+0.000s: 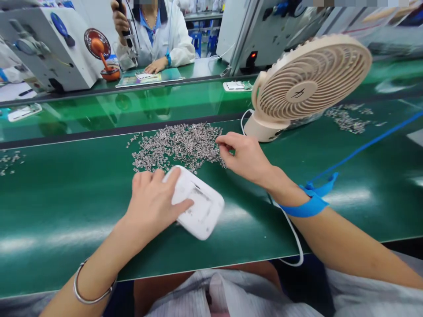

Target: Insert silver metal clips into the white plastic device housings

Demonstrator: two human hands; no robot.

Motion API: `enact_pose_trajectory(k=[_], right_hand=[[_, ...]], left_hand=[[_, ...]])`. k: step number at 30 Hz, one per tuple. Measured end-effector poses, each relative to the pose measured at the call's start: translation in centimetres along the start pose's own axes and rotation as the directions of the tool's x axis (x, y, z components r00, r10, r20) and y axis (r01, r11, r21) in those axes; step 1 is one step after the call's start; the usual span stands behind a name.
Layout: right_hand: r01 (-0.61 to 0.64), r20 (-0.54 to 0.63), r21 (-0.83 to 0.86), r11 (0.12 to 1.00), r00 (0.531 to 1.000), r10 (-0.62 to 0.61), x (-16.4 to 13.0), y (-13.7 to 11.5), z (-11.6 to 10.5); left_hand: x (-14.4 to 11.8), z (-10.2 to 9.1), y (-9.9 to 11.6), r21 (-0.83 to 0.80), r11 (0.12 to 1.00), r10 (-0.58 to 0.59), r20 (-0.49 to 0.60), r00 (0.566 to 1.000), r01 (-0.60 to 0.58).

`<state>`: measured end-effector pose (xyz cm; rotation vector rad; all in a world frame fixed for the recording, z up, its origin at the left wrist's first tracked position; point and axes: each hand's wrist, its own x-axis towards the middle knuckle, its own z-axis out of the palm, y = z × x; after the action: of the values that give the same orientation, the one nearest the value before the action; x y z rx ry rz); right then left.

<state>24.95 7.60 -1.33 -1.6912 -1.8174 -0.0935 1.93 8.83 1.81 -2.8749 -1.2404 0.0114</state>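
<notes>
My left hand [153, 196] grips a white plastic housing [206, 209] by its left side, thumb across its face and fingers along the far edge. The housing has rounded corners and a recessed middle, and it is tilted over the green work surface. Beyond it lies a wide pile of small metal clips [178, 145]. At the pile's right edge is my right hand [244, 154], its thumb and forefinger bent together in a pinch. Whatever sits between those fingertips is too small to make out. A blue wrist strap [307, 204] circles my right wrist.
A beige fan [267, 125] stands just beyond my right hand, its white cable [294, 233] running to the front edge. Smaller clip heaps [350, 119] lie at both sides. Circuit boards in white housings [236, 86] rest on the strip behind. A co-worker [155, 39] sits opposite.
</notes>
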Motion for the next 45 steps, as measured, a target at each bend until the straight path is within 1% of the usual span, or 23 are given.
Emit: enact_pose_trajectory(k=[1, 2, 4, 5, 6, 7, 8, 10, 11, 12, 15, 18, 20, 23, 27, 29, 33, 36, 39, 42, 45], right_hand=[[0.015, 0.0, 0.039, 0.999, 1.0, -0.015, -0.2, -0.6, -0.1], [0.026, -0.002, 0.082, 0.996, 1.0, -0.026, -0.5, -1.2, -0.1], [0.031, 0.0, 0.172, 0.985, 1.0, -0.031, -1.0, -2.5, 0.1], [0.026, 0.009, 0.219, 0.975, 1.0, -0.029, -1.2, -3.0, 0.3], [0.018, 0.023, 0.268, 0.963, 0.999, -0.025, -1.5, -3.5, 0.5], [0.007, 0.041, 0.317, 0.948, 0.999, -0.021, -1.7, -3.9, 0.7], [-0.005, 0.056, 0.362, 0.932, 0.998, -0.016, -1.8, -4.2, 1.0], [-0.029, 0.077, 0.436, 0.9, 0.997, -0.005, -2.0, -4.6, 1.4], [-0.041, 0.089, 0.465, 0.884, 0.996, 0.0, -2.1, -4.7, 1.5], [-0.054, 0.102, 0.489, 0.871, 0.995, 0.004, -2.1, -4.8, 1.6], [-0.086, 0.165, 0.538, 0.838, 0.986, -0.004, -2.2, -5.1, 1.6], [-0.129, 0.244, 0.548, 0.826, 0.97, -0.01, -2.4, -5.5, 1.4], [-0.154, 0.271, 0.549, 0.822, 0.963, 0.0, -2.6, -5.7, 1.4], [-0.151, 0.254, 0.524, 0.838, 0.967, 0.016, -3.0, -6.0, 1.4], [-0.077, 0.182, 0.455, 0.887, 0.983, -0.008, -3.3, -6.0, 1.7], [-0.056, 0.178, 0.446, 0.893, 0.984, -0.027, -3.4, -6.0, 1.7], [-0.068, 0.203, 0.449, 0.891, 0.979, -0.028, -3.5, -6.1, 1.8], [-0.064, 0.165, 0.415, 0.908, 0.986, -0.006, -3.8, -6.1, 2.1], [-0.06, 0.138, 0.395, 0.917, 0.99, 0.005, -4.0, -6.1, 2.4], [-0.055, 0.134, 0.39, 0.919, 0.991, 0.003, -4.1, -6.1, 2.6], [-0.049, 0.114, 0.384, 0.922, 0.994, 0.005, -4.0, -6.2, 2.6]], left_hand=[[0.1, -0.2, -0.2, 0.056, 0.993, -0.103, -0.022, 0.994, 0.104], [0.1, -0.5, -0.4, 0.094, 0.979, -0.176, -0.045, 0.983, 0.18], [0.1, -0.7, -0.8, 0.124, 0.955, -0.258, -0.109, 0.96, 0.27], [0.1, -0.7, -0.9, 0.121, 0.95, -0.269, -0.148, 0.952, 0.287], [0.1, -0.6, -0.9, 0.111, 0.953, -0.261, -0.18, 0.949, 0.283], [0.2, -0.5, -1.0, 0.094, 0.963, -0.231, -0.197, 0.953, 0.253], [0.2, -0.3, -0.9, 0.07, 0.978, -0.182, -0.194, 0.964, 0.198], [0.3, 0.1, -0.8, 0.004, 0.997, -0.073, -0.144, 0.987, 0.074], [0.3, 0.3, -0.8, -0.034, 0.999, -0.037, -0.113, 0.993, 0.033], [0.4, 0.4, -0.7, -0.072, 0.997, -0.02, -0.085, 0.996, 0.014], [0.5, 0.5, -0.6, -0.156, 0.988, -0.026, -0.033, 0.999, 0.021], [0.6, 0.4, -0.6, -0.2, 0.98, -0.01, 0.01, 1.0, 0.012], [0.7, 0.3, -0.6, -0.222, 0.975, 0.009, 0.042, 0.999, 0.0], [0.7, 0.3, -0.5, -0.227, 0.974, 0.017, 0.071, 0.997, 0.0], [0.8, 0.2, -0.4, -0.209, 0.978, -0.005, 0.082, 0.997, 0.022], [0.9, 0.2, -0.3, -0.207, 0.978, -0.003, 0.099, 0.995, 0.024], [1.1, 0.1, -0.2, -0.19, 0.982, 0.01, 0.117, 0.993, 0.012], [1.5, -0.2, -0.1, -0.149, 0.989, 0.015, 0.134, 0.991, 0.005], [1.9, -0.8, 0.0, -0.132, 0.991, 0.044, 0.158, 0.986, -0.023], [2.4, -1.3, 0.1, -0.158, 0.987, 0.073, 0.19, 0.979, -0.043], [2.9, -1.2, 0.2, -0.191, 0.981, 0.073, 0.204, 0.976, -0.034]])
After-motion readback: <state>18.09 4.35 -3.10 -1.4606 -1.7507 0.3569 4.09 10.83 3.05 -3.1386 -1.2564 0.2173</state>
